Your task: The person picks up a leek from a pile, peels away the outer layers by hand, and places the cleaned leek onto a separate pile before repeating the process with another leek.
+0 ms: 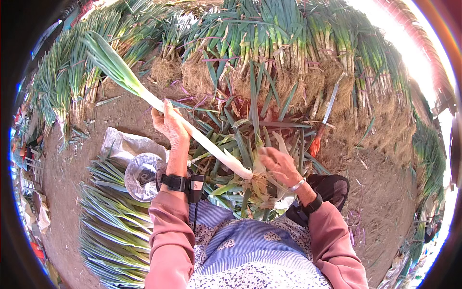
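Note:
A long green onion (207, 143), white in its lower part with green leaves at the top, slants across the middle. My left hand (171, 124) is wrapped round its shaft, just below the green leaves. The hairy root end (260, 185) points down toward my lap. Close beside that end is my right hand (279, 165), its fingers smeared by motion over pale, loose outer leaves (260, 159). Whether it pinches one of them I cannot tell. Green and yellowish stripped leaves (219, 173) are heaped beneath both hands.
Tied bunches of green onions (284, 43) stand in rows at the back. Loose onions (113, 231) lie at left, beside a round clear container (143, 177) and a pale sack (132, 144). A long blade (331, 103) with an orange handle (315, 146) rests at right on bare soil.

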`<state>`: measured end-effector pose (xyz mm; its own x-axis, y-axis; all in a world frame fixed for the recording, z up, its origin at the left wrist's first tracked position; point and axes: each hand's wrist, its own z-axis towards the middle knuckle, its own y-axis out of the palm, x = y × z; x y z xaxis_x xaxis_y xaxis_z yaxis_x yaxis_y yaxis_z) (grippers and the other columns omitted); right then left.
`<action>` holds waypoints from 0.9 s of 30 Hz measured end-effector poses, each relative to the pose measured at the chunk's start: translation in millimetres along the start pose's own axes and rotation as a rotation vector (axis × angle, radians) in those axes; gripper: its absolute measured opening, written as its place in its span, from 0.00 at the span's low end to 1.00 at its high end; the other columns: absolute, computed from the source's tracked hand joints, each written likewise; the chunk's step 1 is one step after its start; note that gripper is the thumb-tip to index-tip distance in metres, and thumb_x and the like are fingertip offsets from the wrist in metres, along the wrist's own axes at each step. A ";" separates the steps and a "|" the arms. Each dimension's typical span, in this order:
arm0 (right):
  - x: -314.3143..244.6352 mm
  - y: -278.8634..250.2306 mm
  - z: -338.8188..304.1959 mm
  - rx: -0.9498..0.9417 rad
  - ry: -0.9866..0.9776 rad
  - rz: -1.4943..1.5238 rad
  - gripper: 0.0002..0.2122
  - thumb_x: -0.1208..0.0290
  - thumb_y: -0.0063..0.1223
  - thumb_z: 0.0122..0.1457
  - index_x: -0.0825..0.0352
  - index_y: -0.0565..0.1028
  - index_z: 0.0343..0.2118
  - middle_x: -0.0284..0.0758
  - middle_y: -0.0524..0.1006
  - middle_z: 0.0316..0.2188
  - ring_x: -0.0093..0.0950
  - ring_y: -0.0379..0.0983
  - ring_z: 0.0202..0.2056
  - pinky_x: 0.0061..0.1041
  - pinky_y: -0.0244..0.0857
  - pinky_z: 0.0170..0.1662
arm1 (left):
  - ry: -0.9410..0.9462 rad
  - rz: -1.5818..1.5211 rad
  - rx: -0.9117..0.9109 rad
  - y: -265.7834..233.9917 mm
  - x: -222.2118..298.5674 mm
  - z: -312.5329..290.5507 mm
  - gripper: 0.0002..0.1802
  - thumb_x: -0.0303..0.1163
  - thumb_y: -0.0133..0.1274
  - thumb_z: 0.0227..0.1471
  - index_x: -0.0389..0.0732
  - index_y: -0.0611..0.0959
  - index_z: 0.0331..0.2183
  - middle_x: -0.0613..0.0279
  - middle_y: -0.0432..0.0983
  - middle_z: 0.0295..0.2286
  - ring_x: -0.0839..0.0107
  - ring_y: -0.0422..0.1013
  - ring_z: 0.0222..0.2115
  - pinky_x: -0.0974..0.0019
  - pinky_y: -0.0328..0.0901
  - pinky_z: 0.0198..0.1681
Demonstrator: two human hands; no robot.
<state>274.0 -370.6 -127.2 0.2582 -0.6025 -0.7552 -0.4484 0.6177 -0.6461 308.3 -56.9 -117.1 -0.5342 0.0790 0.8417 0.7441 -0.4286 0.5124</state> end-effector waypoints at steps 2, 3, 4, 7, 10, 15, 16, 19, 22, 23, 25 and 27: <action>-27.2 6.7 2.0 -0.043 -0.110 0.039 0.18 0.51 0.51 0.54 0.63 0.72 0.36 0.41 0.74 0.32 0.41 0.72 0.35 0.36 0.65 0.37 | -0.005 0.009 -0.019 1.5 -2.6 -3.3 0.09 0.34 0.52 0.53 0.41 0.71 0.29 0.68 0.65 0.15 0.79 0.61 0.12 0.75 0.56 0.14; -36.8 13.6 2.2 -0.047 -0.189 -0.116 0.18 0.51 0.50 0.55 0.63 0.72 0.35 0.41 0.74 0.32 0.40 0.72 0.34 0.35 0.65 0.36 | -0.007 0.022 -0.032 2.5 -3.5 -5.5 0.09 0.34 0.52 0.53 0.41 0.71 0.30 0.67 0.65 0.14 0.79 0.62 0.12 0.75 0.56 0.14; -40.3 23.9 2.9 0.014 -0.303 -0.137 0.17 0.52 0.49 0.56 0.65 0.73 0.31 0.40 0.75 0.28 0.39 0.72 0.30 0.33 0.65 0.33 | 0.011 0.015 -0.047 1.8 -3.9 -6.3 0.10 0.36 0.52 0.53 0.42 0.71 0.31 0.67 0.65 0.14 0.78 0.61 0.12 0.73 0.57 0.13; -40.2 26.9 4.3 -0.171 -0.145 0.028 0.17 0.54 0.49 0.57 0.68 0.74 0.30 0.38 0.73 0.21 0.36 0.70 0.24 0.31 0.63 0.29 | -0.025 -0.067 -0.062 3.5 -3.4 -10.7 0.11 0.38 0.54 0.52 0.44 0.71 0.32 0.66 0.66 0.14 0.77 0.62 0.11 0.72 0.58 0.12; -22.1 33.4 4.1 -0.244 -0.024 0.406 0.16 0.57 0.50 0.58 0.69 0.75 0.31 0.36 0.68 0.17 0.26 0.65 0.21 0.27 0.60 0.26 | -0.076 -0.100 -0.093 9.3 4.5 -17.7 0.13 0.41 0.54 0.52 0.45 0.70 0.33 0.65 0.67 0.14 0.75 0.63 0.11 0.72 0.59 0.12; -7.9 46.4 8.0 -0.063 -0.127 0.090 0.14 0.62 0.49 0.57 0.71 0.75 0.33 0.41 0.73 0.19 0.30 0.68 0.20 0.33 0.61 0.28 | -0.109 -0.134 -0.112 12.7 11.2 -22.5 0.14 0.42 0.54 0.52 0.45 0.69 0.31 0.64 0.68 0.15 0.74 0.63 0.10 0.71 0.59 0.10; -6.7 48.9 10.1 -0.094 -0.073 0.064 0.13 0.63 0.49 0.56 0.71 0.75 0.30 0.45 0.75 0.21 0.39 0.71 0.23 0.37 0.62 0.29 | -0.109 -0.135 -0.126 12.0 11.6 -22.8 0.14 0.42 0.54 0.52 0.45 0.69 0.31 0.64 0.68 0.15 0.74 0.63 0.10 0.71 0.59 0.10; 38.0 77.3 5.5 -0.356 0.191 0.252 0.13 0.62 0.49 0.54 0.70 0.74 0.27 0.47 0.75 0.23 0.48 0.71 0.28 0.39 0.64 0.31 | -0.098 -0.108 -0.120 11.1 12.7 -17.2 0.13 0.41 0.53 0.53 0.45 0.69 0.30 0.64 0.68 0.14 0.74 0.63 0.10 0.72 0.59 0.10; 70.3 68.9 -10.2 -0.375 -0.029 -0.172 0.14 0.61 0.52 0.53 0.68 0.74 0.36 0.46 0.76 0.27 0.46 0.73 0.31 0.37 0.66 0.33 | -0.085 -0.041 -0.055 5.5 17.9 -6.1 0.11 0.39 0.50 0.54 0.44 0.69 0.32 0.65 0.66 0.15 0.76 0.62 0.11 0.73 0.59 0.11; 67.4 63.5 -11.6 -0.303 -0.022 -0.401 0.15 0.62 0.52 0.53 0.66 0.74 0.39 0.46 0.77 0.30 0.46 0.73 0.32 0.36 0.66 0.34 | -0.090 -0.004 -0.014 2.9 19.9 -3.2 0.10 0.37 0.49 0.54 0.42 0.70 0.34 0.67 0.65 0.15 0.78 0.61 0.12 0.74 0.59 0.12; 70.5 53.3 -8.4 -0.070 -0.205 -0.305 0.15 0.63 0.55 0.51 0.65 0.72 0.40 0.44 0.76 0.33 0.43 0.73 0.34 0.35 0.66 0.36 | -0.079 0.037 0.002 6.5 21.3 -3.0 0.09 0.36 0.47 0.55 0.42 0.70 0.34 0.67 0.66 0.16 0.78 0.62 0.12 0.74 0.59 0.12; -6.4 22.1 -2.3 0.292 0.064 0.149 0.14 0.66 0.58 0.48 0.64 0.71 0.37 0.41 0.75 0.32 0.41 0.72 0.34 0.36 0.66 0.37 | -0.026 0.106 0.025 0.0 18.9 -1.3 0.09 0.36 0.47 0.55 0.41 0.70 0.33 0.67 0.65 0.16 0.78 0.62 0.12 0.74 0.59 0.12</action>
<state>260.4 -354.2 -136.3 0.1500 -0.5194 -0.8413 -0.2103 0.8147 -0.5405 297.7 -56.5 -101.4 -0.4416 0.0578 0.8953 0.8059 -0.4131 0.4242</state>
